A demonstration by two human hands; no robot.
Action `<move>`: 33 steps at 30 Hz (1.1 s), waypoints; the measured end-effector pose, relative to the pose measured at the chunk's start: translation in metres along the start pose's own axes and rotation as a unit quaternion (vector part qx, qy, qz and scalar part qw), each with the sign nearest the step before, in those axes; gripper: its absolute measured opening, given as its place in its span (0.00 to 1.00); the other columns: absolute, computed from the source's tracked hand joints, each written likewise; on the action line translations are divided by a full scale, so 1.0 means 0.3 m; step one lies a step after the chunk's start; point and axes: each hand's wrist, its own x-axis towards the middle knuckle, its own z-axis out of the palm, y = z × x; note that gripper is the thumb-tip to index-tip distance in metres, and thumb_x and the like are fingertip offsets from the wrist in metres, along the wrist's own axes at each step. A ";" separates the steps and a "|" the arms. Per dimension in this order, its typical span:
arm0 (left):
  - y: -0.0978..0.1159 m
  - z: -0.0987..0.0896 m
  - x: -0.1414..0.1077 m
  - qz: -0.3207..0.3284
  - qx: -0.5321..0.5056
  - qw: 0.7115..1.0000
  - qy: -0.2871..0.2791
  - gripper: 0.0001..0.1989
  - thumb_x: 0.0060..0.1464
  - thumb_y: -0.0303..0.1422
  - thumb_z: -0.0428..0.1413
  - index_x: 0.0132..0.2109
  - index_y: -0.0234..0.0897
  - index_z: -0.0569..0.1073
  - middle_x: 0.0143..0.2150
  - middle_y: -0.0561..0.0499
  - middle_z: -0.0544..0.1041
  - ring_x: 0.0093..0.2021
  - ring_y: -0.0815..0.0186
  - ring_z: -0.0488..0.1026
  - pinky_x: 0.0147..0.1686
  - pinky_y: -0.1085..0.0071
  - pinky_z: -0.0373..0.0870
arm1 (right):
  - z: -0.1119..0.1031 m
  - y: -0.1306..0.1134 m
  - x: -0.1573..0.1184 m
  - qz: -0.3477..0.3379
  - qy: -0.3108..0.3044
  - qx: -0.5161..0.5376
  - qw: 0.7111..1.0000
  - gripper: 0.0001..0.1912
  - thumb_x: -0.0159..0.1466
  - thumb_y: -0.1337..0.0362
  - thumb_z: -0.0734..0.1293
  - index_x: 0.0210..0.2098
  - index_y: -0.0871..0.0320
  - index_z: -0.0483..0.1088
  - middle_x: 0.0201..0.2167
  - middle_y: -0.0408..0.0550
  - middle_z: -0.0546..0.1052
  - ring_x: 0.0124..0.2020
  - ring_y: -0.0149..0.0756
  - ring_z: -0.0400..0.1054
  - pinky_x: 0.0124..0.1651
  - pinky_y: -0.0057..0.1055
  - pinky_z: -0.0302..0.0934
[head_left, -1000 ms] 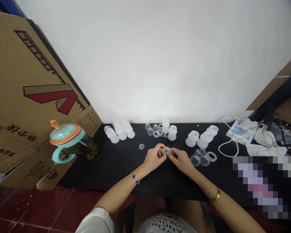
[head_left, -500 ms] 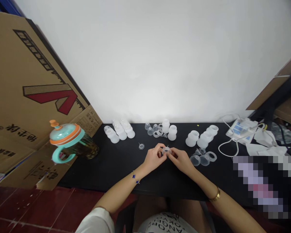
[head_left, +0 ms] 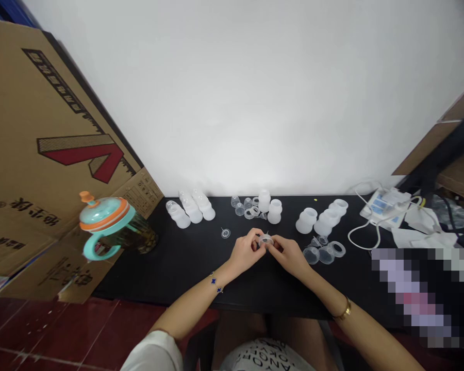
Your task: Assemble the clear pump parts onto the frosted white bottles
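Premises: a makeshift indoor work corner; whether in a home or a small workshop cannot be determined. Evidence: a black table (head_left: 170,273) set against a plain white wall (head_left: 235,93), with white bottles (head_left: 305,222) and loose clear parts (head_left: 327,255) laid out in groups. A large printed cardboard carton (head_left: 19,103) stands at left. Flooring is dark red tile (head_left: 98,330). A lidded drinking jug (head_left: 118,224) is present.

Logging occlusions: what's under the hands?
Black tabletop shows around the left hand and right hand, which hold a translucent round part at their fingertips. The surface directly beneath the hands is covered; can't tell if anything lies there.
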 end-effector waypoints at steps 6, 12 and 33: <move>0.002 -0.002 0.000 0.001 -0.007 1.000 -0.002 0.09 0.55 0.31 0.55 0.44 0.40 0.69 0.22 0.62 0.67 0.21 0.72 0.67 0.27 0.76 0.61 | 0.001 -0.002 0.000 0.002 -0.001 -0.006 1.000 0.14 0.67 0.56 0.60 0.29 0.55 0.68 0.20 0.40 0.68 0.22 0.32 0.62 0.27 0.27 0.52; -0.004 0.001 -0.001 0.002 -0.004 1.000 -0.004 0.10 0.54 0.31 0.56 0.45 0.40 0.69 0.21 0.62 0.67 0.21 0.72 0.66 0.27 0.76 0.61 | -0.002 -0.004 0.000 0.007 -0.002 0.008 1.000 0.13 0.67 0.57 0.62 0.29 0.56 0.69 0.20 0.40 0.68 0.22 0.32 0.62 0.27 0.27 0.53; -0.016 -0.002 -0.001 0.014 0.020 1.000 -0.007 0.11 0.57 0.32 0.54 0.48 0.41 0.70 0.22 0.60 0.68 0.22 0.71 0.67 0.28 0.76 0.63 | -0.003 0.000 0.002 0.022 -0.024 0.175 0.984 0.18 0.69 0.53 0.61 0.51 0.56 0.71 0.32 0.44 0.77 0.22 0.31 0.69 0.27 0.27 0.63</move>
